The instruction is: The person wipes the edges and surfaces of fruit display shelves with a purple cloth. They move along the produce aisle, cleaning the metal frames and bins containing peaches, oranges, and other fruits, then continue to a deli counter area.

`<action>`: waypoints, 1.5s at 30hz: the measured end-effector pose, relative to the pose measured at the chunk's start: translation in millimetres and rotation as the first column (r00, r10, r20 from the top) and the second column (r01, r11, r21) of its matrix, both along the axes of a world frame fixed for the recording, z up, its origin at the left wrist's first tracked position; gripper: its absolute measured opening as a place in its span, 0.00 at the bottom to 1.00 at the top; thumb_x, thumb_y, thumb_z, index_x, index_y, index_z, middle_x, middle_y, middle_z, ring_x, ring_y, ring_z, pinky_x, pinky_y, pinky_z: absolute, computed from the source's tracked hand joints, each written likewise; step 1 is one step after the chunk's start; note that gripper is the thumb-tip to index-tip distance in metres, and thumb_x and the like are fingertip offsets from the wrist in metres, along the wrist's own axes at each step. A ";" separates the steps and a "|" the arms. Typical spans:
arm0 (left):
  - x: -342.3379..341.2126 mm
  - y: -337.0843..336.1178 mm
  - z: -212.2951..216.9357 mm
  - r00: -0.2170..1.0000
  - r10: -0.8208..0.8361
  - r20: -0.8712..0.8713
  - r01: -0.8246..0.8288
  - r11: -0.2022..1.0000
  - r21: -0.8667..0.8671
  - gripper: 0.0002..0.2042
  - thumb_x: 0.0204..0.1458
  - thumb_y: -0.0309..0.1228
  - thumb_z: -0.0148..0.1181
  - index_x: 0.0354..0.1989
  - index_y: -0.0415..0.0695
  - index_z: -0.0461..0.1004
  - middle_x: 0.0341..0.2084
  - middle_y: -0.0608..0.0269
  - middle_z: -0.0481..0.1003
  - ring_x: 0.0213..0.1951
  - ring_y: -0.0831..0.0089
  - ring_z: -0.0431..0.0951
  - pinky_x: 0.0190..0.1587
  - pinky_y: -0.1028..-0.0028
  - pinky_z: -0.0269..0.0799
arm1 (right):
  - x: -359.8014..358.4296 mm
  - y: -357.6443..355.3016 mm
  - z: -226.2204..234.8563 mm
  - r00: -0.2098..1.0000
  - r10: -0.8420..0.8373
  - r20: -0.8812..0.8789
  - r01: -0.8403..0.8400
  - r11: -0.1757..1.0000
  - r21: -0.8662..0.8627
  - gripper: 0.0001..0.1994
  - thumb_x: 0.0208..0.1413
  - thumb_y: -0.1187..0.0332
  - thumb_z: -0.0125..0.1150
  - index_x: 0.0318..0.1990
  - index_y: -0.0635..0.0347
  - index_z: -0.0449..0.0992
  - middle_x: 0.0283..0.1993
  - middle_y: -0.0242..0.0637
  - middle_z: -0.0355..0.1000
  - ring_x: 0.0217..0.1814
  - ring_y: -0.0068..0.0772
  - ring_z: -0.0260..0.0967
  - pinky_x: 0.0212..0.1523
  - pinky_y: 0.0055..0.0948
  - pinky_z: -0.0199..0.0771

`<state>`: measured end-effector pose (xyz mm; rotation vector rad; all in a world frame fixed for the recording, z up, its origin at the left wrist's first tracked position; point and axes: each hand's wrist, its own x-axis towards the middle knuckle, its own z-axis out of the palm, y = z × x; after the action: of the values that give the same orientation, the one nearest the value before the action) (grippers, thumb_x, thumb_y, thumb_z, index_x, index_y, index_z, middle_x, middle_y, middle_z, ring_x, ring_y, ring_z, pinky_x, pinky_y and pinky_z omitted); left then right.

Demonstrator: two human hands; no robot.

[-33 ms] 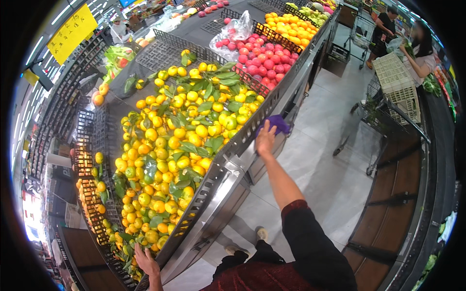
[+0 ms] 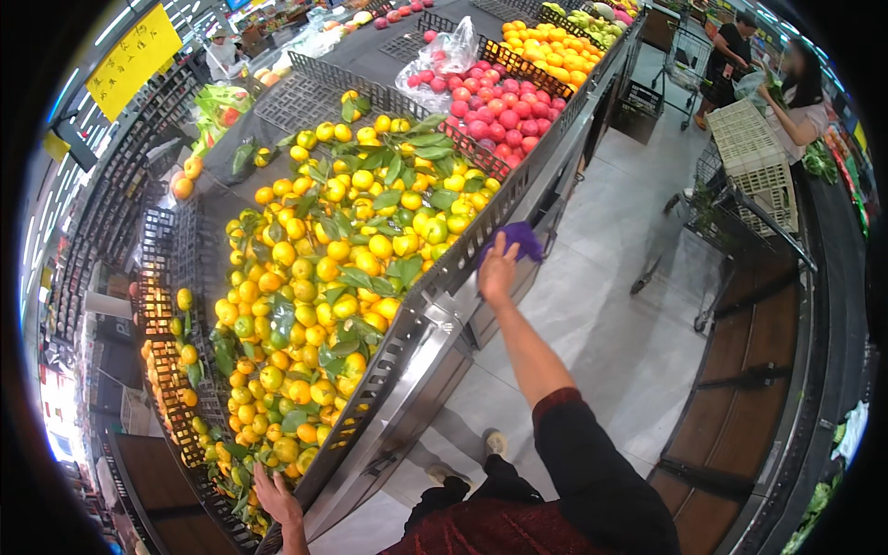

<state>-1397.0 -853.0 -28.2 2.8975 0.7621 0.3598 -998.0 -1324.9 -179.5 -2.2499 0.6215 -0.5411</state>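
One purple cloth (image 2: 525, 242) sits at two o'clock, bunched in my right grip (image 2: 498, 270), work apparently underway though how much remains I cannot tell, while my spread left grip (image 2: 277, 496) rests beside citrus (image 2: 326, 268) at seven.

Mandarins (image 2: 314, 277) lie on the stand (image 2: 400, 387) at left, a fence (image 2: 467, 259) along their right edge. Beyond them, farther off, come plums (image 2: 504, 111), then oranges (image 2: 553, 57); a bag (image 2: 455, 51) lies at the plums' left. The left hand (image 2: 277, 497) is at the mandarins' near end, the right hand (image 2: 498, 270) on a cloth (image 2: 524, 242) at the stand's right side. Farther right, across the floor (image 2: 592, 324), a cart (image 2: 721, 231) bears crates (image 2: 747, 139) beside a counter (image 2: 772, 324).
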 end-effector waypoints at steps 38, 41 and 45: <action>-567.2 -66.3 -247.5 0.633 0.703 -0.325 -0.672 0.290 -0.682 0.20 0.57 0.39 0.46 0.37 0.30 0.73 0.36 0.39 0.75 0.41 0.50 0.74 0.47 0.58 0.66 | -473.7 371.1 31.4 0.276 0.961 -0.033 -0.714 0.182 -0.676 0.25 0.45 0.79 0.51 0.54 0.54 0.70 0.50 0.48 0.66 0.49 0.55 0.63 0.55 0.48 0.61; -647.6 -115.0 -299.5 0.348 0.767 -0.539 -0.665 -0.204 -0.719 0.15 0.54 0.40 0.48 0.27 0.38 0.71 0.25 0.54 0.71 0.28 0.62 0.70 0.34 0.60 0.63 | -508.3 412.1 35.2 0.051 0.996 -0.068 -0.748 -0.006 -0.663 0.24 0.47 0.78 0.51 0.55 0.54 0.70 0.50 0.43 0.66 0.49 0.49 0.64 0.52 0.44 0.64; -668.9 -154.2 -325.7 0.117 0.681 -0.723 -0.430 -0.622 -0.655 0.10 0.53 0.42 0.49 0.25 0.51 0.70 0.22 0.72 0.68 0.23 0.76 0.65 0.28 0.69 0.59 | -552.7 471.2 51.8 -0.051 0.988 -0.145 -0.768 -0.132 -0.627 0.23 0.49 0.77 0.51 0.55 0.54 0.69 0.51 0.38 0.65 0.50 0.44 0.63 0.50 0.41 0.66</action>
<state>-2065.9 -1007.2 -354.0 0.4458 1.8887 0.0783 -1550.6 -853.7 -127.7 -2.2061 -1.6662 -0.3323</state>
